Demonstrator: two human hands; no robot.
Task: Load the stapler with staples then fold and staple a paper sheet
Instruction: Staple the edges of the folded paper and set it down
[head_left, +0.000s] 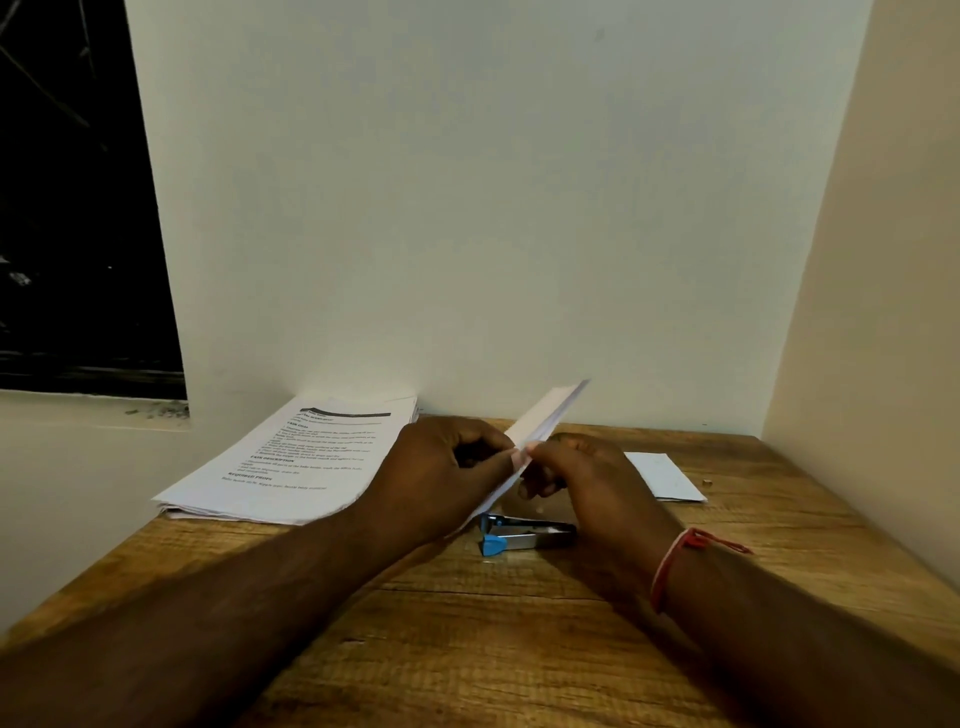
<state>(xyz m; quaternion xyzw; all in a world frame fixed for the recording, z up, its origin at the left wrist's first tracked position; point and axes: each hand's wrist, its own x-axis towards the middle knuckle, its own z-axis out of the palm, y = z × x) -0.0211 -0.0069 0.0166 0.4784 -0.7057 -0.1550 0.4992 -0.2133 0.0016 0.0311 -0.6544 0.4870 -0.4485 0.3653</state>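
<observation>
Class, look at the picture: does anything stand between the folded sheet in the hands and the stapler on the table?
Nothing visible does. The left hand and right hand pinch the folded sheet just above the stapler, which lies on the table. The printed stack lies off to the left, a small white paper to the right.

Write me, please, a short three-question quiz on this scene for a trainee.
1. True or false: the stapler lies on the table, in neither hand.
2. The folded sheet is pinched by: A) one hand, B) both hands, C) no hand.
3. Fill in: the printed stack lies to the ___ of the stapler.
Key: 1 true; 2 B, left hand and right hand; 3 left.
</observation>
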